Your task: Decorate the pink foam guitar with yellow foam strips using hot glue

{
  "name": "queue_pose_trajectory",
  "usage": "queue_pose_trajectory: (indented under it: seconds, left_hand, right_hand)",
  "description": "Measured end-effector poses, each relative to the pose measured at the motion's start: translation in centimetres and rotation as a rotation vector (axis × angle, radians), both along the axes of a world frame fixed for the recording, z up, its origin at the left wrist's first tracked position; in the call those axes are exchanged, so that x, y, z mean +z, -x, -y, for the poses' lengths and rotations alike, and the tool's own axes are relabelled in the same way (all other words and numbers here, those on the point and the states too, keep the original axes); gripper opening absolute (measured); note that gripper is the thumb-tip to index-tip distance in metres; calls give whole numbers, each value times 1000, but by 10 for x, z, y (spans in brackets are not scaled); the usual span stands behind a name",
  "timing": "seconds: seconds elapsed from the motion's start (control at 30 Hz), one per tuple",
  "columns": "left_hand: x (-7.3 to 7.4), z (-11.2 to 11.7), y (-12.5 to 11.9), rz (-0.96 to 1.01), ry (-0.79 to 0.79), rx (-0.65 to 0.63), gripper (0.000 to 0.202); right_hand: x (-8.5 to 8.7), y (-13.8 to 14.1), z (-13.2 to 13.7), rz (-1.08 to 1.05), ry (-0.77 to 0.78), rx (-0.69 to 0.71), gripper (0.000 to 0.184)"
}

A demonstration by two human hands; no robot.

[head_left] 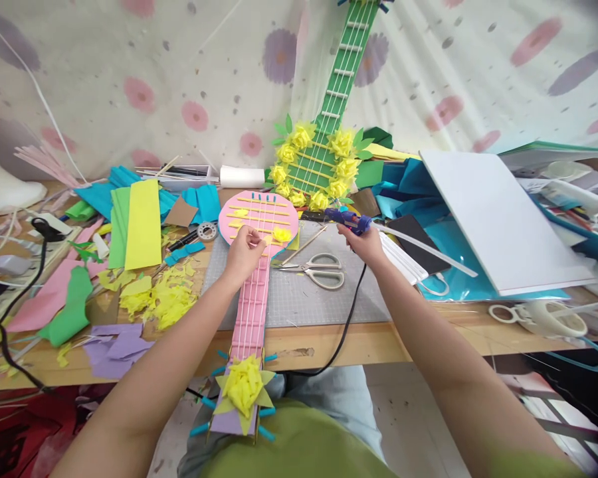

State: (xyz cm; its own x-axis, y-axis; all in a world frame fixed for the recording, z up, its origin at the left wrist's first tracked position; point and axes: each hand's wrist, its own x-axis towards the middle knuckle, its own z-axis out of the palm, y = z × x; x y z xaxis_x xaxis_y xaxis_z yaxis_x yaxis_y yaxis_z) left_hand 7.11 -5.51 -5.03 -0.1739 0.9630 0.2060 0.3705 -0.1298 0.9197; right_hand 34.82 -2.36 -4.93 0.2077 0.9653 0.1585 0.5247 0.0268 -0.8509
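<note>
A pink paper guitar (250, 305) lies with its round body on the cutting mat (309, 302) and its neck reaching past the table edge towards my lap. Yellow strips and white strings cross the body, and a large yellow paper flower (244, 385) covers the head end. Over the body, my left hand (248, 252) pinches a small pale yellow piece of paper (268, 240), largely hidden by the fingers. Beside it sits a small yellow paper flower (282, 234). My right hand (363, 244) grips a blue hot glue gun (349, 219), its nozzle pointing left, a long glue stick (428, 253) trailing behind.
Scissors (313, 269) and a thin wooden stick (303, 245) lie on the mat. Yellow scraps (164, 302) and coloured crepe paper (143, 226) spread leftward. A green paper guitar (323, 149) leans at the back. A white board (498, 219) stands right. The black cord (346, 325) hangs over the edge.
</note>
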Motion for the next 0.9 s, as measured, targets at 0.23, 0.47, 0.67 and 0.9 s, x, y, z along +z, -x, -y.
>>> queue_pose_trajectory:
  seconds: [0.23,0.47,0.67,0.9]
  left_hand:
    - [0,-3,15,68,18,15,12]
    - [10,3,9,87,61,-51,6]
    - [5,0,8,41,136,-116,20]
    - [3,-5,12,-40,107,-140,19]
  right_hand:
    - [-26,-6,-2,261,94,-175,46]
    - [-32,-7,-2,413,170,-277,44]
    - [-26,-8,8,557,212,-169,45]
    - [-6,-13,47,878,195,-96,31]
